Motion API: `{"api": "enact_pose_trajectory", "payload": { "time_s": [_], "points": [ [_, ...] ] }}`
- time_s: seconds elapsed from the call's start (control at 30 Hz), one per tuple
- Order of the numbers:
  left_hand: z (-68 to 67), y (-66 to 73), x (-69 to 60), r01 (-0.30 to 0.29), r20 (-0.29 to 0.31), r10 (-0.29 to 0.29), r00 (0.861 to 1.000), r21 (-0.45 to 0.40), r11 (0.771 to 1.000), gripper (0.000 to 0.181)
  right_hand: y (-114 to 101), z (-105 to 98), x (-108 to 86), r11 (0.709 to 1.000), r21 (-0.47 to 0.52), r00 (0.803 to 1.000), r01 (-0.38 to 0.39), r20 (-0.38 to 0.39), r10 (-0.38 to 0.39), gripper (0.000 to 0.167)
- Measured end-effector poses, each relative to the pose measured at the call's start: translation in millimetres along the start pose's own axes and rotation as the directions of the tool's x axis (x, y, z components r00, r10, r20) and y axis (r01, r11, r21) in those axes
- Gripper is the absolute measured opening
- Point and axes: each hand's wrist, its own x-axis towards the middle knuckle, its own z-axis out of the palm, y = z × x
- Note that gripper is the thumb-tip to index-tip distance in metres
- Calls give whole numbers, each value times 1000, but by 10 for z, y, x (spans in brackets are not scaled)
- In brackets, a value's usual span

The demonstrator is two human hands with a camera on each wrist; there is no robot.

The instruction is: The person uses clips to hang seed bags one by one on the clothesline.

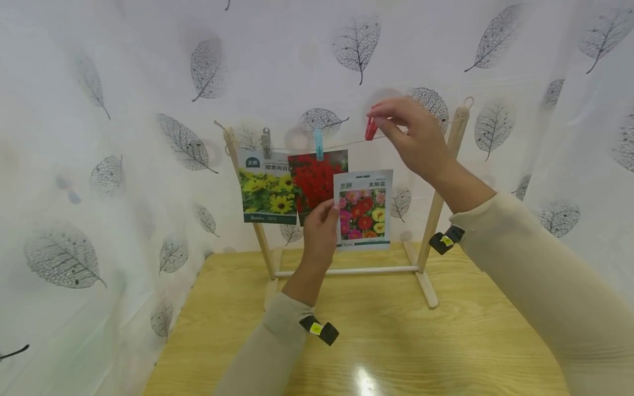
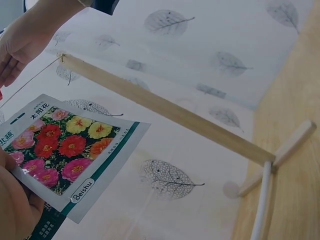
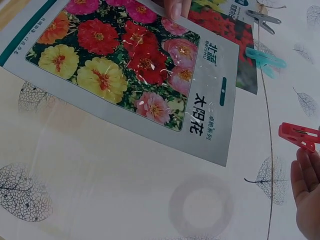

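My left hand (image 1: 321, 231) pinches the left edge of a seed packet (image 1: 364, 214) with red, pink and yellow flowers, held upright below the string (image 1: 346, 144). Up at the string's right part, my right hand (image 1: 411, 132) pinches a red clothespin (image 1: 370, 128). In the right wrist view, the red clothespin (image 3: 299, 135) is beside the string, apart from the packet (image 3: 125, 65). A sunflower seed packet (image 1: 269, 190) hangs from a grey clothespin (image 1: 266, 142). Next to it a red-flower packet (image 1: 317, 173) hangs from a blue clothespin (image 1: 319, 144), partly hidden by my left hand and the held packet.
The string is tied between two wooden posts, the left one (image 1: 262, 250) and the right one (image 1: 436, 214). A white bar (image 1: 356, 270) joins them low down. The frame stands on a wood-grain table (image 1: 386, 330), before a leaf-patterned curtain (image 1: 277, 60).
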Motion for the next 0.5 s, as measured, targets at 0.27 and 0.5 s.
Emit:
{"api": "enact_pose_trajectory", "payload": {
  "time_s": [0.27,0.5],
  "points": [
    [14,-29,39,13,11,-12,1000,-32,999,25,23,17,59,999,-39,998,-6,66,9,21],
    [16,-8,89,-35,15,35,999,-27,999,26,16,33,127,997,-61,995,38,95,-32,20]
  ]
}}
